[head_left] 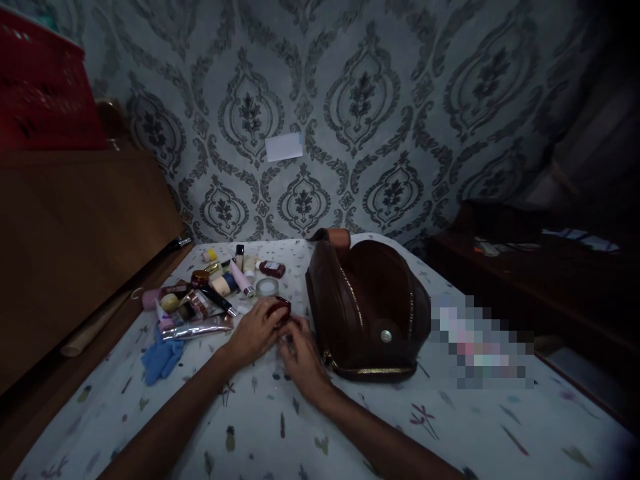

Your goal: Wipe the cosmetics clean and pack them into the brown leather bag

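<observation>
Between my hands is a small, shiny dark red case, mostly hidden by fingers. My left hand is closed around it from the left. From the right, my right hand has its bent fingertips against its lower side. Just right of my hands stands a dark brown leather bag, unzipped at the top, with a brown strap behind. To the left lie several cosmetics, among them a pink tube, a silvery tube, a clear round jar and a dark red bottle.
A blue cloth or glove lies on the patterned white sheet at left. A brown cabinet with a red box on it borders the left. The patterned wall rises behind; a blurred patch covers something at right.
</observation>
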Action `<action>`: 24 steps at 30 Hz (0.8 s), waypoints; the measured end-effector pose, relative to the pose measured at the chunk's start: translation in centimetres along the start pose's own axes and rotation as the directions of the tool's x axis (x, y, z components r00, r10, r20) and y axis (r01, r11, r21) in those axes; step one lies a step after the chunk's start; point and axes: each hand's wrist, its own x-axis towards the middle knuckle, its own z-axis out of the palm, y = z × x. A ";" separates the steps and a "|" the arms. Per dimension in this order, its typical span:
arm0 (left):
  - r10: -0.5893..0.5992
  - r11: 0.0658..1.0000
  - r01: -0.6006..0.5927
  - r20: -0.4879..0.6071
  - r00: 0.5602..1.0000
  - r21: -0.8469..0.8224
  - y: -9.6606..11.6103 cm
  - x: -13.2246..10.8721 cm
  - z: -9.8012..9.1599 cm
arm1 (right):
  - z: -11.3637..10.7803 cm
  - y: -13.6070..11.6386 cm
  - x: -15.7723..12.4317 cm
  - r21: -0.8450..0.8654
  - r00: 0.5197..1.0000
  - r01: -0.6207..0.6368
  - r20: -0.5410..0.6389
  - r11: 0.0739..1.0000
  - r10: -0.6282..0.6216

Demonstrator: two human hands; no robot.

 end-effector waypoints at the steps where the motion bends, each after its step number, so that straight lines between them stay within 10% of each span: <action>1: -0.007 1.000 0.008 0.029 1.000 -0.006 0.0 -0.5 -0.5 | 0.0 0.1 0.0 0.001 1.000 0.012 -0.013 1.000 -0.012; 5: -0.153 0.967 0.118 0.143 0.978 0.228 -1.5 -3.4 -3.1 | 0.0 0.1 -0.2 0.001 0.999 0.032 -0.027 0.999 -0.032; 11: -0.638 0.672 0.481 0.111 0.762 0.562 -6.2 -6.3 -5.8 | -0.4 -0.5 0.0 0.003 0.999 -0.004 0.043 1.000 0.004; 24: -0.722 0.624 0.570 0.117 0.682 0.535 -12.5 -3.2 -6.4 | -0.4 -0.3 0.1 0.014 0.999 0.000 0.040 1.000 0.000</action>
